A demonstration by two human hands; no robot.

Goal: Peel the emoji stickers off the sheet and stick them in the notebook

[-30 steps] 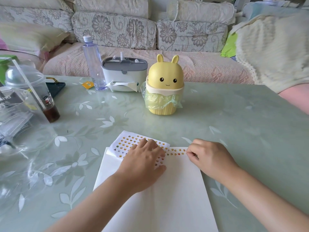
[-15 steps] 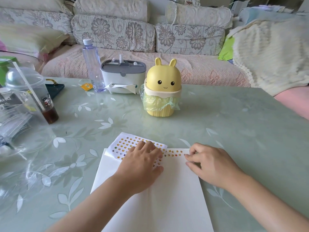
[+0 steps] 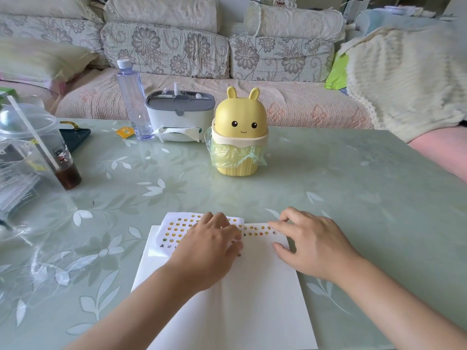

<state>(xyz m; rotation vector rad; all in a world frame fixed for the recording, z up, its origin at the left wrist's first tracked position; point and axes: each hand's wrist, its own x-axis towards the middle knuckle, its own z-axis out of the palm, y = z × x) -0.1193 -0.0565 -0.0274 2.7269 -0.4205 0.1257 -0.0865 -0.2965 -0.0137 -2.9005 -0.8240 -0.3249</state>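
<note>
Emoji stickers (image 3: 257, 231) may land crooked if the notebook (image 3: 252, 299) slides: left hand (image 3: 204, 251) flat on sheet (image 3: 174, 228), right hand (image 3: 313, 243) curled, grip unclear

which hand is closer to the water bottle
Left. The left hand rests on the sticker sheet, in front and right of the water bottle; the right hand sits farther right, on the notebook.
</note>
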